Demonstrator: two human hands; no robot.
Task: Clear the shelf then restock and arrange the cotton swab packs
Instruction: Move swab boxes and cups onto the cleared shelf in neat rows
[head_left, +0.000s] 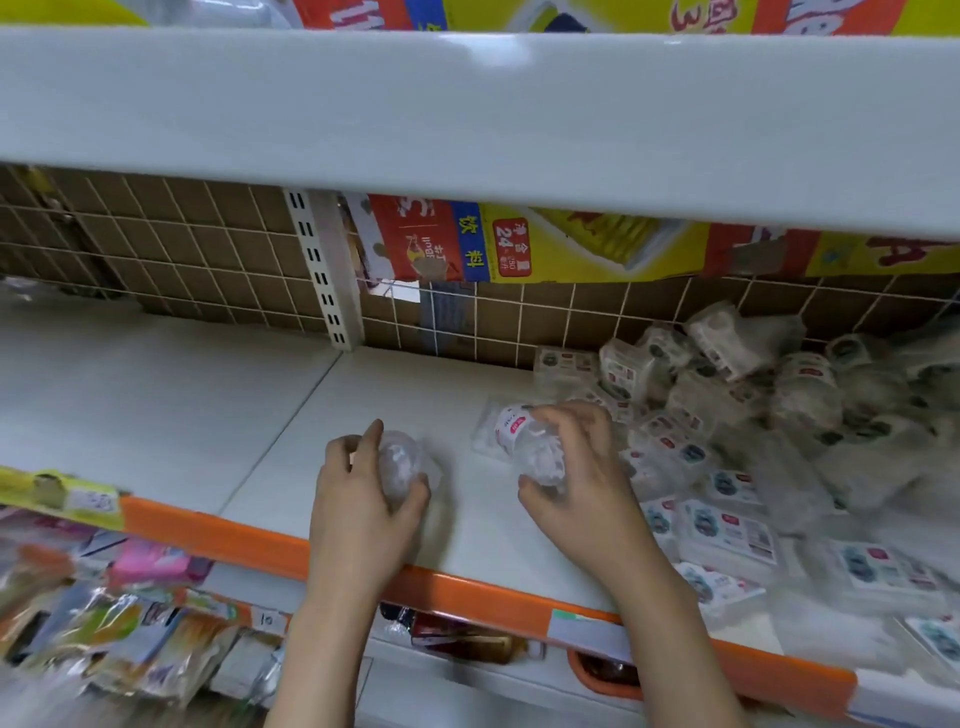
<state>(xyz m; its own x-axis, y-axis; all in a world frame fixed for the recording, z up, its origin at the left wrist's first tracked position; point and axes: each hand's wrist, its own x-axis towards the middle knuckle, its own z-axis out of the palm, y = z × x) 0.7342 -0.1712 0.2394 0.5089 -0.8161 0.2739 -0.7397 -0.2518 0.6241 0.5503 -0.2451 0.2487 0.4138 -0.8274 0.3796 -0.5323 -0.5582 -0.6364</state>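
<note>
A white shelf (395, 395) with an orange front rail (218, 535) spans the view under a grey upper shelf (467, 114), backed by a wire grid (171, 244). A loose heap of cotton swab packs (769, 415) fills the shelf's right part. The left hand (363, 499) curls its fingers round a clear round pack (402, 467) near the shelf's middle front. The right hand (576, 467) grips a second clear pack (530, 447), red-labelled, just beside the heap
</note>
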